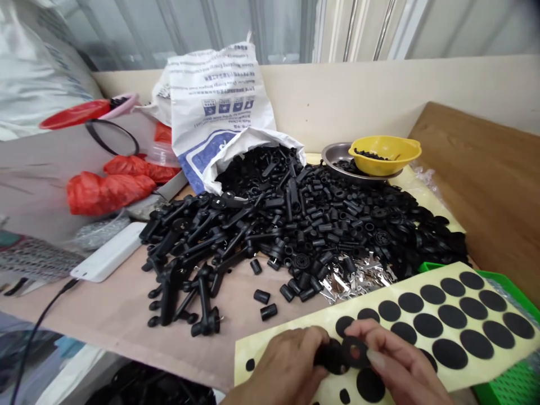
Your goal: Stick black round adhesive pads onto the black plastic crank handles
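Pinkish-tan surface (126,315) against a cream wall (329,95). Clock directions below are from the parts in hand.

Left hand (284,360): pinching a dark part (330,358), shape mostly hidden by fingers. Right hand (403,360): thumb and fingers closed on a black disc (346,350) with a hole. Both parts are side by side over a pale yellow sheet (260,351) of black round pads (450,353); can't tell if they touch.

Metal clips (358,278) at 12, beside the big heap of black parts (324,214). Black arm pieces (206,298) at 10. White sack (219,95) at 11, mouth open onto heap. Yellow bowl (390,160) just past 12, in a metal dish (333,151). Green tray (512,382) at 3.
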Demonstrator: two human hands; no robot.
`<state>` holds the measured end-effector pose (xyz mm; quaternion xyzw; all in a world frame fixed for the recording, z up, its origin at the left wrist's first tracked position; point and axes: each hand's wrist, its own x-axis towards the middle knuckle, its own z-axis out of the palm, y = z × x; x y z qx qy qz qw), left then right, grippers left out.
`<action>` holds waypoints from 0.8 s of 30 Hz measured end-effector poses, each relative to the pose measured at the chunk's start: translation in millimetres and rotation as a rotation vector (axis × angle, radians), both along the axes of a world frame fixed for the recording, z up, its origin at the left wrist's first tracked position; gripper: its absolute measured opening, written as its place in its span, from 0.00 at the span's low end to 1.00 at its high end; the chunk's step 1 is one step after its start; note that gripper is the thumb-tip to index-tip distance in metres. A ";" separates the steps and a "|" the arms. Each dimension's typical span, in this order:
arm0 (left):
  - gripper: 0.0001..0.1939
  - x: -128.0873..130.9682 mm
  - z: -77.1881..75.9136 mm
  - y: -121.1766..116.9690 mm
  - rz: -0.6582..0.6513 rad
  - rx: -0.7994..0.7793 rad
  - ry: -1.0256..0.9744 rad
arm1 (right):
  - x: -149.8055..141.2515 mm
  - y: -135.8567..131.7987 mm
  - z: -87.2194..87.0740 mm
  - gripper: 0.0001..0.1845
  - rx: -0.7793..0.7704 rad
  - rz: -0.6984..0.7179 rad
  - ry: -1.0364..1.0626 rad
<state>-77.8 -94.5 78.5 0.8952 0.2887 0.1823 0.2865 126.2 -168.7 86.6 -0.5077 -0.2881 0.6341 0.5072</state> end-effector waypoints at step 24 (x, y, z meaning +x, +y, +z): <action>0.29 7.8 14.9 12.9 0.078 -0.730 -0.044 | -10.6 3.4 4.4 0.13 0.055 -0.004 -0.328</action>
